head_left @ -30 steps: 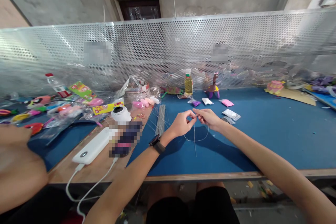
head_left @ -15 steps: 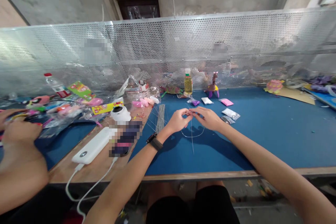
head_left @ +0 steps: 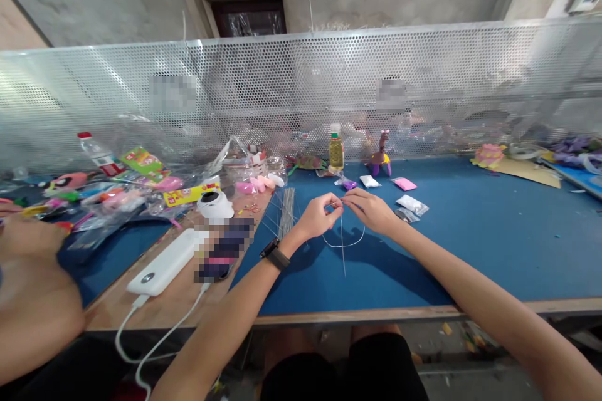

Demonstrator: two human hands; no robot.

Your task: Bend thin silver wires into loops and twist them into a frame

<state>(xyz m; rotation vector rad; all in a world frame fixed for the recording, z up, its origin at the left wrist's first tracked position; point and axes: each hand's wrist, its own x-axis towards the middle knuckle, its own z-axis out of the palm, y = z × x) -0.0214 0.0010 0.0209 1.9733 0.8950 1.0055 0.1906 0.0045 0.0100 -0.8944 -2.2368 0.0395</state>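
Observation:
A thin silvery wire [head_left: 343, 255] is bent into a loop, with one straight end hanging down through it. My left hand [head_left: 320, 214] pinches the wire at the top of the loop, fingers curled. Right beside it, my right hand [head_left: 370, 210] grips the same wire, its fingertips meeting those of the left. The exact spot where the wire passes between the fingertips is hidden. Left of my left hand lies a bundle of straight wires [head_left: 286, 213] on the blue table mat [head_left: 489, 250].
Small bags of purple [head_left: 348, 185], white [head_left: 369, 181] and pink clay [head_left: 405, 183] lie beyond my hands, near an oil-coloured bottle [head_left: 335, 151] and a clay figure [head_left: 381, 156]. A power bank [head_left: 164, 263] and phone [head_left: 226, 250] lie left. Another person's arm [head_left: 37, 282] is far left.
My hands stay together on the wire, the right fingers shifting slightly and stretching over it. The co-worker's hand at far left has moved a little to the left.

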